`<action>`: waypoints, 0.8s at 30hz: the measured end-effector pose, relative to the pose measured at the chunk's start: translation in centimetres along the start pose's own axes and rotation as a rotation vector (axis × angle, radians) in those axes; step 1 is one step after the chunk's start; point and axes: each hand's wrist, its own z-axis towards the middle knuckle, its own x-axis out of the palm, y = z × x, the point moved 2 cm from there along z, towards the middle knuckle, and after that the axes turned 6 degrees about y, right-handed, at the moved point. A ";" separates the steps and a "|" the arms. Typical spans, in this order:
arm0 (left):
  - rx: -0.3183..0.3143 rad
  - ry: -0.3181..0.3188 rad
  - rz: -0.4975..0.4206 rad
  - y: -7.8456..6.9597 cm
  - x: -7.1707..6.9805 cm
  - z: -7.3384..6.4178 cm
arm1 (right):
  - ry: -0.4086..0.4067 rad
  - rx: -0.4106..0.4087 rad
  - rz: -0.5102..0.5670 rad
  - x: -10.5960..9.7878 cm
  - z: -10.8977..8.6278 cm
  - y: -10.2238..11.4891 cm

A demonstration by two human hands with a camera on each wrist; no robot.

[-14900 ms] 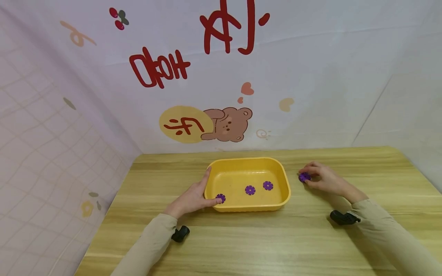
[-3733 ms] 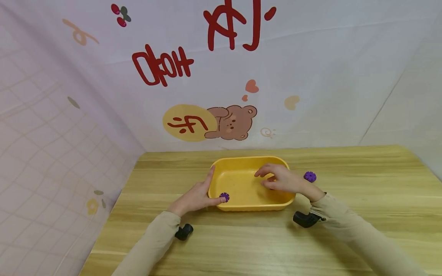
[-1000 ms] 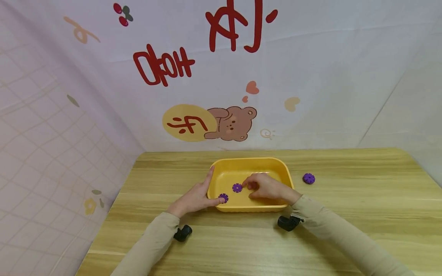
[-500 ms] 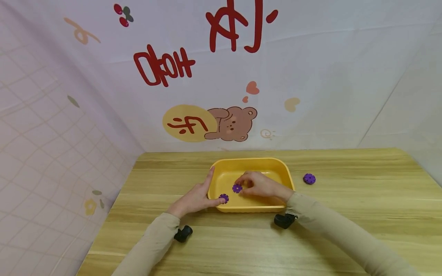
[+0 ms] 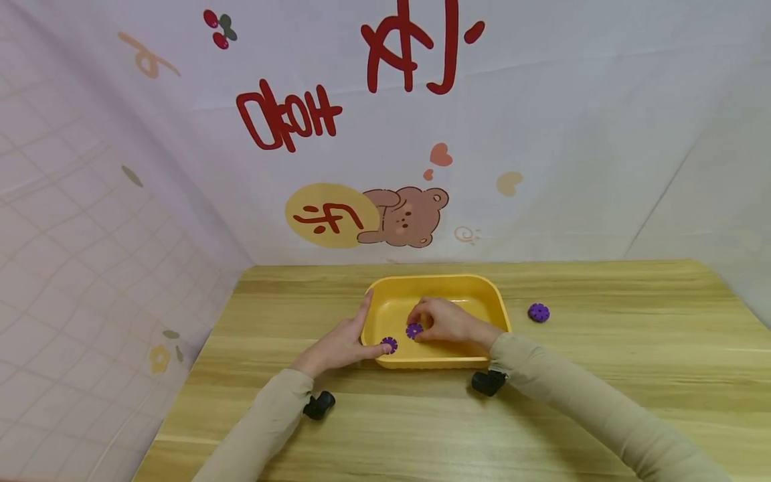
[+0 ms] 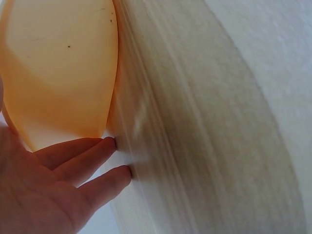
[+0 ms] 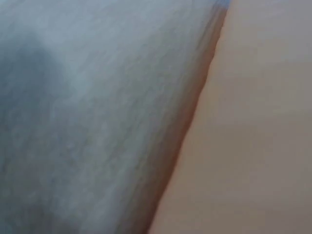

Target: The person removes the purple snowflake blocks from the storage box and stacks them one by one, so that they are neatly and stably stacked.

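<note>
In the head view, a yellow plastic tray (image 5: 385, 362) sits on the table. My left hand (image 5: 340, 346) holds its left end, thumb over the front rim and fingers along the outer wall; the left wrist view shows those fingers (image 6: 92, 156) against the wall. Beside the left thumb lies a purple snowflake disc (image 5: 390, 345) with a notched edge, partly covered by the thumb. Inside the tray, my right hand (image 5: 444, 320) pinches another purple snowflake disc (image 5: 413, 331) between thumb and fingertips. The right wrist view shows only blurred sleeve and skin.
To the right of the tray, a thick purple notched piece, like stacked discs (image 5: 539, 312), lies on the wooden table (image 5: 602, 348). A printed cloth wall (image 5: 542, 134) rises behind the table. Black wrist cameras (image 5: 319, 406) hang under both sleeves.
My right hand moved left across the tray and its fingers closed on the disc. Earliest, it was at the purple piece right of the tray, with three discs inside the tray. Left hand stayed put.
</note>
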 end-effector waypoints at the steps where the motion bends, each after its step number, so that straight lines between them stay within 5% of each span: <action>1: -0.002 0.000 0.001 0.0 0.0 0.0 | 0.000 0.004 -0.009 0.0 0.0 0.0; 14: -0.016 -0.002 -0.009 0.1 0.0 0.0 | -0.042 -0.099 0.101 -0.5 -0.2 0.4; 24: -0.010 -0.008 -0.002 0.0 0.0 0.0 | -0.141 -0.197 0.096 -2.8 -2.2 1.0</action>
